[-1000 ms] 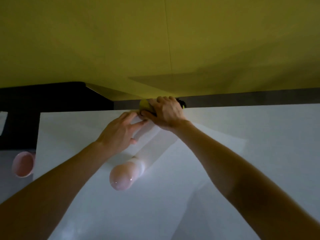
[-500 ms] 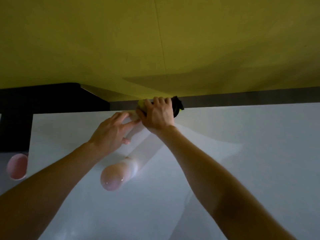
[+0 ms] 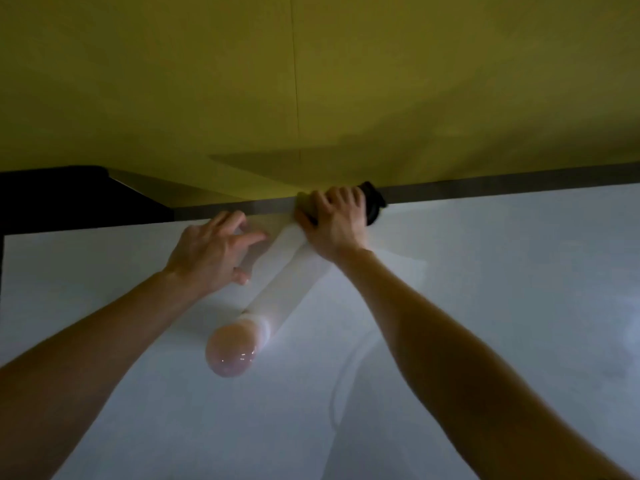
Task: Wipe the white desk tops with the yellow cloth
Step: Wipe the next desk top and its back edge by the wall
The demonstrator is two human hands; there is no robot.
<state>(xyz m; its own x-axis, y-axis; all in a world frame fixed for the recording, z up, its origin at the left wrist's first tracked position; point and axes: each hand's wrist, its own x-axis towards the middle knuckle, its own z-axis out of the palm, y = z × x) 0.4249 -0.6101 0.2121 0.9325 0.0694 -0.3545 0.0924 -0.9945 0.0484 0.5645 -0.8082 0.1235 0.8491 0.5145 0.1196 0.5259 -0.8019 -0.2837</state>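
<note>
The white desk top [image 3: 485, 323] fills the lower half of the head view. At its far edge, against the yellow partition [image 3: 311, 81], my right hand [image 3: 334, 223] grips the yellow cloth [image 3: 302, 201] and presses it down. Only a small yellow patch shows left of my fingers. A black bit [image 3: 374, 202] sticks out to the right of that hand; I cannot tell whether it belongs to the cloth. My left hand [image 3: 211, 254] rests on the desk a little to the left, fingers loosely spread, holding nothing and apart from the right hand.
A grey strip [image 3: 502, 187] runs along the foot of the partition. A dark gap [image 3: 69, 199] lies beyond the desk's far left corner. A pale tube shape with a pink round end [image 3: 232, 353] shows on the glossy surface between my arms, apparently a reflection.
My right hand has slid the cloth to the right along the far edge. It touched the left hand's fingertips before; a gap separates them now. The left hand stays on the desk.
</note>
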